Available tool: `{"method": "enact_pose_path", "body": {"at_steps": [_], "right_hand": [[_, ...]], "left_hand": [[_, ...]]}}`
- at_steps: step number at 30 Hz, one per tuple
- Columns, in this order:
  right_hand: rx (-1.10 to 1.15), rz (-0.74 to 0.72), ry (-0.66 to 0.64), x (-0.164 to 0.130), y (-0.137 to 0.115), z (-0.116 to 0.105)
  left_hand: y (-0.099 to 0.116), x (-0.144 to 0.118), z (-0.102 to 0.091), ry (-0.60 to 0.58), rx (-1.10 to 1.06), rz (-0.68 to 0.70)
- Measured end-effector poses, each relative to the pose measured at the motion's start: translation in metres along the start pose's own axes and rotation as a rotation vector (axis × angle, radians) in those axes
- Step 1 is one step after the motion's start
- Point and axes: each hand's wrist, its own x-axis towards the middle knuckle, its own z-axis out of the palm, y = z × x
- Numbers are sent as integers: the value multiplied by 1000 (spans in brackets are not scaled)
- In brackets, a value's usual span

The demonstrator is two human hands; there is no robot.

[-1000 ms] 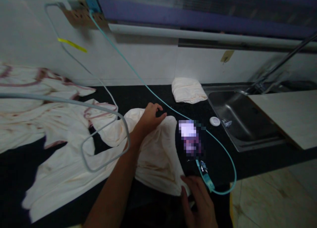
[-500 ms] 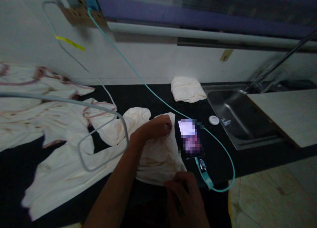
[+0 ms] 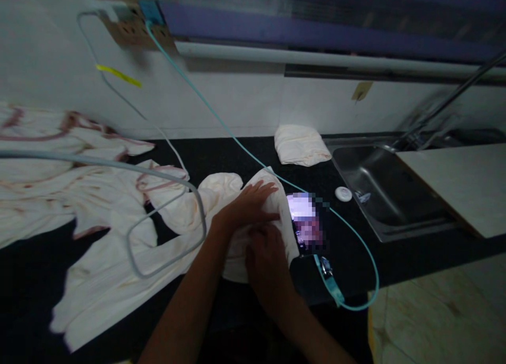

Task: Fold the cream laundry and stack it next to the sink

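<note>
A cream-white cloth garment (image 3: 282, 222) lies on the dark counter in front of me, its right edge beside a phone. My left hand (image 3: 253, 203) rests flat on its upper part, fingers spread. Just below, my right hand (image 3: 266, 253) is on the same fabric, with its fingers bent and apart, pressing on the surface. A long pale strip of cloth (image 3: 118, 295) stretches from the garment toward the lower left. The lit phone (image 3: 306, 222) lies right of my hands, its screen blurred out, with a teal cable (image 3: 367, 258) looping around it.
White garments with pinkish trim (image 3: 35, 179) are heaped at left. A grey bent tube (image 3: 200, 216) arches over the cloth. A folded cream cloth (image 3: 302, 145) sits by the wall. At right are a round white object (image 3: 343, 194), a metal sink (image 3: 389, 182) and a pale board (image 3: 462, 185).
My right hand has moved up from the garment's near edge onto its middle. My left hand's fingers have spread out flat. The garment's right edge has shifted closer to the phone.
</note>
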Motion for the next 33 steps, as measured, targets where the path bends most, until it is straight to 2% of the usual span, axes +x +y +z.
{"method": "enact_pose_path", "body": {"at_steps": [3, 8, 13, 17, 23, 27, 33], "right_hand": [[-79, -7, -22, -12, 1, 8], [-110, -51, -11, -24, 1, 12], [-99, -77, -44, -22, 1, 7], [-91, -75, -35, -19, -2, 2], [-74, -56, -39, -17, -4, -1], [-68, -61, -12, -18, -3, 0], [-90, -49, -50, -18, -4, -1]], "left_hand": [[-1, -1, 2, -6, 13, -15], [3, 6, 5, 156, 72, 26], [28, 14, 4, 247, 169, -76], [43, 19, 12, 315, 182, -145], [35, 23, 30, 359, 222, -139], [30, 25, 30, 386, 166, -113], [31, 33, 27, 406, 19, -122]]}}
